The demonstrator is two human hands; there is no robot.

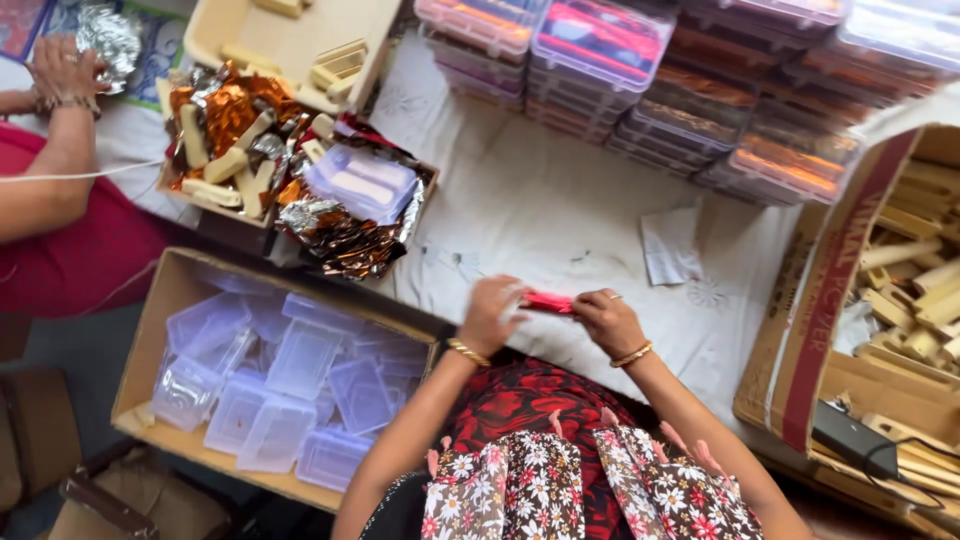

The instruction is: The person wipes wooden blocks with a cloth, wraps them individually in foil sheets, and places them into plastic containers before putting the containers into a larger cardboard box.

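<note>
So there's this small red foil-wrapped piece (pixel 548 302) held just over the white cloth (pixel 560 210), pinched between both hands. Left hand (pixel 492 312) grips one end, right hand (pixel 606 318) the other, fingers curled round it. Cardboard box of clear plastic containers (pixel 290 385) sits to the left, stacks of filled lidded boxes (pixel 690 90) further back. Another person's hand (pixel 62 70) rests on silver foil (pixel 108 38), far left.

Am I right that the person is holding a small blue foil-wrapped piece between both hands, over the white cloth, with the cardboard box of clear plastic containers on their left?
Not quite: the foil-wrapped piece is red, not blue, as the head view shows. The rest holds: the left hand and right hand hold it between them over the white cloth, and the cardboard box of clear plastic containers lies on their left.
</note>
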